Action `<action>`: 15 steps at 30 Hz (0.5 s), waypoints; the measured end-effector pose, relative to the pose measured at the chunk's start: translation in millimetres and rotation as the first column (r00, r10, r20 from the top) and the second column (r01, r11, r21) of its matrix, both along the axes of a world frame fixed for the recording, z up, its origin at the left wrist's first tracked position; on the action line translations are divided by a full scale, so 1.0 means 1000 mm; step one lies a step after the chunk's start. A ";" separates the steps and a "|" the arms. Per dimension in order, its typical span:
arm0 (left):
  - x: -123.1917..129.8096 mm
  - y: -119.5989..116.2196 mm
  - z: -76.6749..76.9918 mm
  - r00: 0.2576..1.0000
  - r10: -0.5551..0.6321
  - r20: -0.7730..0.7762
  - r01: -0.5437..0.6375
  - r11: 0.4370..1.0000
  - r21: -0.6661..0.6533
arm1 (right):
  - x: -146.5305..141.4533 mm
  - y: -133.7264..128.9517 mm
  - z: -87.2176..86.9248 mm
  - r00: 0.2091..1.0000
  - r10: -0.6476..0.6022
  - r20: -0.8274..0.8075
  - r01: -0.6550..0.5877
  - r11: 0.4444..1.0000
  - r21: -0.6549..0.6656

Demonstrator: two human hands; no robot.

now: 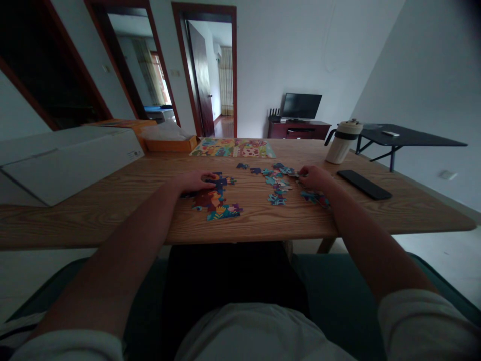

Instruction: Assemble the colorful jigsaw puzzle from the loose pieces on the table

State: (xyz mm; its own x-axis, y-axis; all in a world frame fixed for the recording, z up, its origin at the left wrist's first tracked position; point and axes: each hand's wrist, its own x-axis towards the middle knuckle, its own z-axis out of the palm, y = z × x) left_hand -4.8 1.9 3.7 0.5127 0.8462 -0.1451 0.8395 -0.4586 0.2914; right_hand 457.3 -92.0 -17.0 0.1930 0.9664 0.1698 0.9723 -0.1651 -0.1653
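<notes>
A partly joined jigsaw puzzle lies on the wooden table, in dark blue, brown and teal. My left hand rests on its upper left part, fingers stretched over the blue area and holding nothing. To the right, loose puzzle pieces are spread in a cluster, mostly teal and white. At the cluster's right edge my right hand has its fingertips pinched on a puzzle piece, largely hidden by the fingers. More loose pieces lie beneath that hand and wrist. Two dark blue pieces sit apart above the middle.
A colourful picture sheet lies at the table's far edge. On the left stand a white box and an orange tissue box. A cream jug and a black phone-like slab are on the right.
</notes>
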 end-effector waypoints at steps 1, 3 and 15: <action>0.000 0.000 0.000 1.000 0.003 0.006 -0.003 1.000 -0.009 | 0.002 0.000 0.001 0.999 0.020 -0.037 -0.019 1.000 0.004; 0.000 0.000 0.000 1.000 0.013 0.014 -0.013 1.000 -0.013 | 0.008 -0.001 0.007 0.985 0.069 -0.157 -0.066 0.998 0.023; 0.003 -0.004 0.003 0.999 -0.006 0.031 0.007 0.999 -0.031 | -0.024 -0.041 0.039 0.867 0.481 -0.128 -0.495 0.859 -0.129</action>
State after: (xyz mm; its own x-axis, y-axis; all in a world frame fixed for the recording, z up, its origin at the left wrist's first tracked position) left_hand -1.7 -2.4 7.1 0.5225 0.8383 -0.1553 0.8270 -0.4540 0.3317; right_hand 432.9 -133.4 21.7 -0.3033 0.9527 0.0179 0.9171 0.2970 -0.2659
